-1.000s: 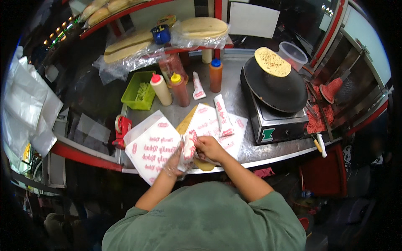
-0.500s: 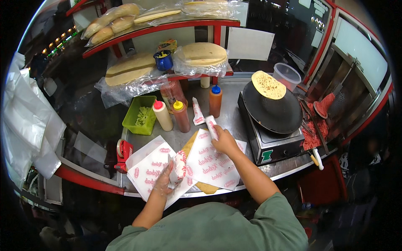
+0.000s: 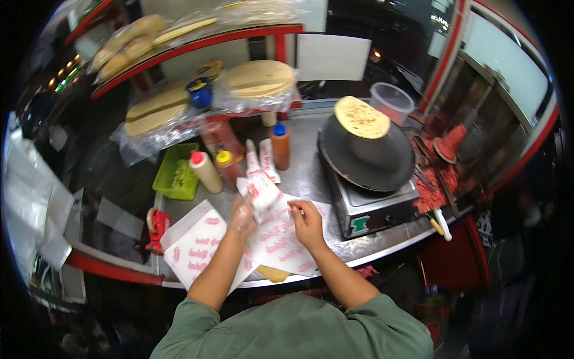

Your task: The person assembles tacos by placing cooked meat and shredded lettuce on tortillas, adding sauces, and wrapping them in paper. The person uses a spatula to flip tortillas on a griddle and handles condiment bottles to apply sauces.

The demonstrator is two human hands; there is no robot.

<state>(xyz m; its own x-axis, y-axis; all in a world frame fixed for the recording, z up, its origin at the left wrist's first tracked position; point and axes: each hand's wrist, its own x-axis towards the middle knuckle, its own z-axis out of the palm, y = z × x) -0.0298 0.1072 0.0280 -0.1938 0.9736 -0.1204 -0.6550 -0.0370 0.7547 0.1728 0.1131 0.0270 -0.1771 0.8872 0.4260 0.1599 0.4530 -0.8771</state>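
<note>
My left hand, in a thin clear plastic glove, grips a white paper-wrapped bundle with red print above the counter. What lies inside the wrap is hidden. To its right, my right hand is bare, with its fingers curled together and nothing showing in them. Beneath both hands lie printed paper sheets, with another sheet on the left and a flat tan piece under their edge. Two slim paper-wrapped rolls rest side by side next to a blue-capped orange sauce bottle.
A flatbread leans on the rim of a black pan on a stove, with red meat beyond. Squeeze bottles and a green tub of shredded greens stand left. Stacked flatbreads occupy the shelf.
My right hand has let go of a wrapped roll, now beside the other one, and drawn back toward me. My left hand has raised the bundle forward. The view has shifted.
</note>
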